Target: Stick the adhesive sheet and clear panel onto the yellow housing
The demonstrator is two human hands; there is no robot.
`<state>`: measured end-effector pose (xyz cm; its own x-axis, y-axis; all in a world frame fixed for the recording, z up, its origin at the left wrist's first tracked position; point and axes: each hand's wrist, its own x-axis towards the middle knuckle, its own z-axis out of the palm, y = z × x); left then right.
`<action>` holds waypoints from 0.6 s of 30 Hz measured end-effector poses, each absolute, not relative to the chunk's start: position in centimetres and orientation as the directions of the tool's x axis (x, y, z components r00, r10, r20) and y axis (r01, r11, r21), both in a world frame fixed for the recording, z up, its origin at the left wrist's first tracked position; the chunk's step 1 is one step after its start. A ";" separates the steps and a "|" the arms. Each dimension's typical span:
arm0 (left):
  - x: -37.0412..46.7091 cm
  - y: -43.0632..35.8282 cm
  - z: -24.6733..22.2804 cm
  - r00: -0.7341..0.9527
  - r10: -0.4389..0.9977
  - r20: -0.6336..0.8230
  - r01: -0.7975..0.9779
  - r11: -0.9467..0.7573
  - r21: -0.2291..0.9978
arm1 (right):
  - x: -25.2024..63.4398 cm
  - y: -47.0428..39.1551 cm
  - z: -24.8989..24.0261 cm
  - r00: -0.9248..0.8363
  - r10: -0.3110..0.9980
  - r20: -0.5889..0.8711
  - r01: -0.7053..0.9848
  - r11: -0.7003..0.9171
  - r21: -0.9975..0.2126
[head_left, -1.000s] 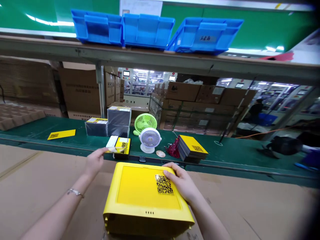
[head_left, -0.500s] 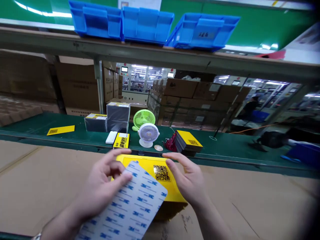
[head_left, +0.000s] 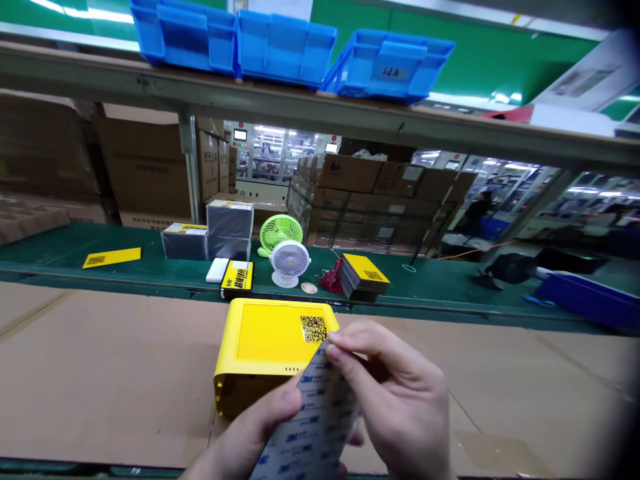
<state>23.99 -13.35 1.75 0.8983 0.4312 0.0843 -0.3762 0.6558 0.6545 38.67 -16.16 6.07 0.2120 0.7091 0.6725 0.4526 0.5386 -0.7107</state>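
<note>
both hands work on a white backed sticker sheet (head_left: 313, 427) held low in view at 6 o'clock, just in front of the yellow case (head_left: 273, 347) on the cardboard-covered table (head_left: 100, 373). the left hand (head_left: 255, 433) is closed on the sheet from below with the thumb on its face, while the right hand (head_left: 400, 400) pinches its top corner at 12 o'clock. this looks like starting to peel the backing, so the next move calls for a fine fingertip lift at that corner.
</note>
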 end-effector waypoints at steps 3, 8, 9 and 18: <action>24.5 -13.9 0.9 0.934 0.353 0.050 -0.318 0.764 0.561 | 38.1 -16.1 5.5 0.177 0.582 0.794 0.625 0.556 -0.547; 24.2 -13.8 0.0 0.890 0.455 -0.037 -0.353 0.737 0.577 | 37.9 -16.1 5.2 0.088 0.565 0.820 0.784 0.468 -0.407; 24.0 -13.8 0.0 0.881 0.471 -0.052 -0.348 0.716 0.605 | 37.9 -16.2 5.3 0.088 0.572 0.816 0.798 0.450 -0.401; 23.7 -15.1 2.5 0.726 0.686 -0.043 -0.400 0.473 0.785 | 37.8 -16.0 4.5 -0.038 0.598 0.800 0.827 0.468 -0.311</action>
<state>23.73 -15.06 2.50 0.7261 0.6862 -0.0432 -0.4004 0.4731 0.7848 37.84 -16.04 4.54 -0.0380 0.5984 0.8003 0.8271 0.4683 -0.3109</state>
